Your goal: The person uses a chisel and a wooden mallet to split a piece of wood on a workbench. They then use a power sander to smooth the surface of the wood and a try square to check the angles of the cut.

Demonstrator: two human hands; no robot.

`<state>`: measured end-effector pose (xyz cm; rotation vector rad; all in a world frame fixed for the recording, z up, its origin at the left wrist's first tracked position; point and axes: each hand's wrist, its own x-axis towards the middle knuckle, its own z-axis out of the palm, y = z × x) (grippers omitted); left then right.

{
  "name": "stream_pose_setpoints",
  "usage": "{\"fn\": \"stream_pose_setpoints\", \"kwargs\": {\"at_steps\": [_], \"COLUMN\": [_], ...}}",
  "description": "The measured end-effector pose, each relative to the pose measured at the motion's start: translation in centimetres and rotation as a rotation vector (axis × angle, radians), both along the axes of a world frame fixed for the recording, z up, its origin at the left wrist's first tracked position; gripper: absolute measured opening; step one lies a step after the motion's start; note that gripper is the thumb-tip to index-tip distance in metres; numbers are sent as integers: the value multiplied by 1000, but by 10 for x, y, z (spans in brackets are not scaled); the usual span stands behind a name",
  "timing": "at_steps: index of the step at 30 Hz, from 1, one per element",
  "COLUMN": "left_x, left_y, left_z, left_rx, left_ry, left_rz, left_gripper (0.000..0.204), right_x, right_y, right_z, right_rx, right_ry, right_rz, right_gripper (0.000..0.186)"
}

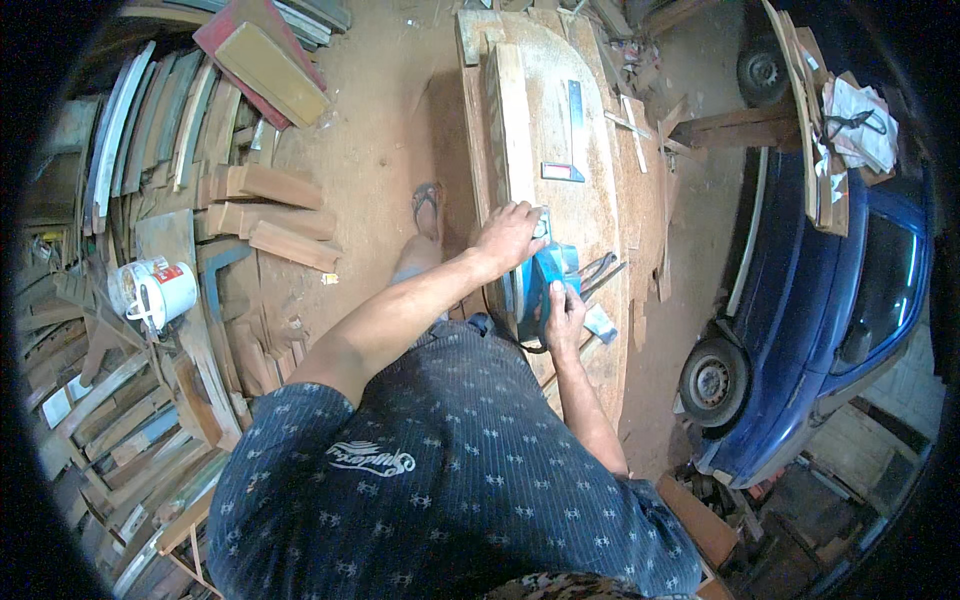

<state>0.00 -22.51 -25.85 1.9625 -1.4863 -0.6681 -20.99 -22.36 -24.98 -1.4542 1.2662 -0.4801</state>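
The left hand [508, 236] lies curled over the front knob of a blue power planer [543, 290], and the right hand [565, 318] is wrapped round its rear grip; the planer sits on a long plank [516, 130] lying on the dusty tabletop [600, 200]; a metal square [571, 140] lies ahead of the left hand; I judge the planer could tip off the narrow plank, gouging it; far to the left stands a white tub [158, 291] with a red label.

A blue car [830, 300], white bucket [160, 292] and stacked wood offcuts [270, 215] stand around.
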Motion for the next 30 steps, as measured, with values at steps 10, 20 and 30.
{"fn": "stream_pose_setpoints", "kwargs": {"at_steps": [10,20,30], "left_x": [99,164,27], "left_y": [-83,-104,13], "left_z": [-36,-27,-61], "left_rx": [-103,-252,-64], "left_ry": [-190,55,37], "left_rz": [-448,244,-420], "left_gripper": [48,45,44], "right_x": [86,192,322], "right_y": [-59,-152,-242], "right_z": [-15,-9,-26], "right_rx": [-122,-28,-137], "right_ry": [13,-41,-36], "right_rz": [1,-43,-5], "right_gripper": [42,44,56]}}
